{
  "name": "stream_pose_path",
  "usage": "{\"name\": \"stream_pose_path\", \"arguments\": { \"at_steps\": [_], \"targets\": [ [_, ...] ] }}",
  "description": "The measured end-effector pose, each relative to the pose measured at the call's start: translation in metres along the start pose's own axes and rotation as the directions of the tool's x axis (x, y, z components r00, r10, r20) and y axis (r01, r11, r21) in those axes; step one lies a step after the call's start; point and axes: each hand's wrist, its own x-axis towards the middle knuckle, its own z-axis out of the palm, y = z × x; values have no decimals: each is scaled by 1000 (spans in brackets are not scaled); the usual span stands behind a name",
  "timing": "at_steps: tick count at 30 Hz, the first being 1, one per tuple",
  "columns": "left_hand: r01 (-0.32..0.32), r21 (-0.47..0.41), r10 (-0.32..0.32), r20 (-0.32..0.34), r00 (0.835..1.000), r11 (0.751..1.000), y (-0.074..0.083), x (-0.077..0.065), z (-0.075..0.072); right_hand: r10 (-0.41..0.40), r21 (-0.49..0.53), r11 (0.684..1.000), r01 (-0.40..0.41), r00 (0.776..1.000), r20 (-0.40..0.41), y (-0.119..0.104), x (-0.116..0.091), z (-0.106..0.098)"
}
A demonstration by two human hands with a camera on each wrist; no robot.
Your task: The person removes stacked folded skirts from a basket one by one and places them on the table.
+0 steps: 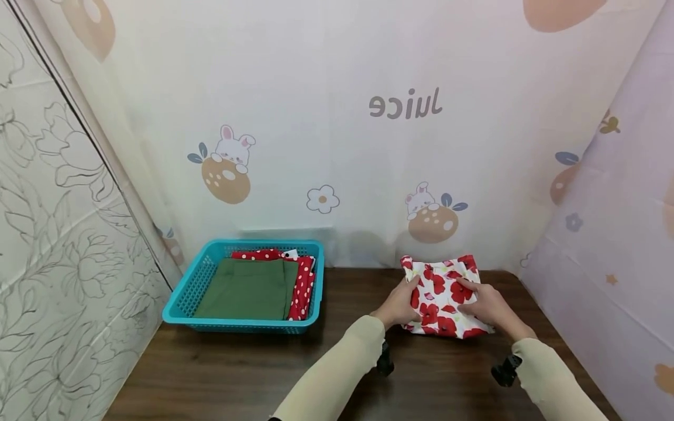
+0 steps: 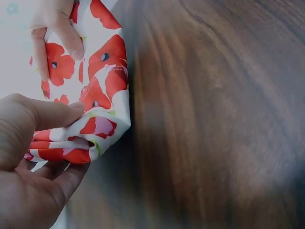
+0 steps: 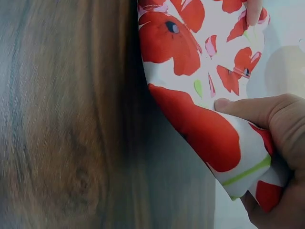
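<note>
A folded white cloth with red poppies (image 1: 439,295) is held between both hands at the right of the table, by the back wall. On its left side, my left hand (image 1: 401,303) pinches the layered edge, thumb on top and fingers beneath, as the left wrist view shows at the folded cloth (image 2: 102,102). My right hand (image 1: 489,304) grips the opposite edge; in the right wrist view its thumb (image 3: 245,109) presses the top and the fingers curl under the cloth (image 3: 200,129). Whether the cloth's underside touches the table is hard to tell.
To the left, a turquoise plastic basket (image 1: 174,310) holds a folded green cloth (image 1: 244,289) over a red polka-dot cloth (image 1: 302,286). The dark wooden table (image 1: 221,374) meets a printed curtain (image 1: 358,146) at the back, with more printed hangings on both sides.
</note>
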Motion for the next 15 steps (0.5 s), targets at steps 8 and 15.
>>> {"name": "stream_pose_path", "arguments": {
  "at_steps": [8,15],
  "targets": [
    [88,-83,-91,-27,996,993,-8,1,11,-72,-39,997,70,996,-57,11,11,13],
    [61,-9,-62,-31,998,998,-10,2,19,-100,-78,993,91,989,-111,26,14,18]
  ]
}}
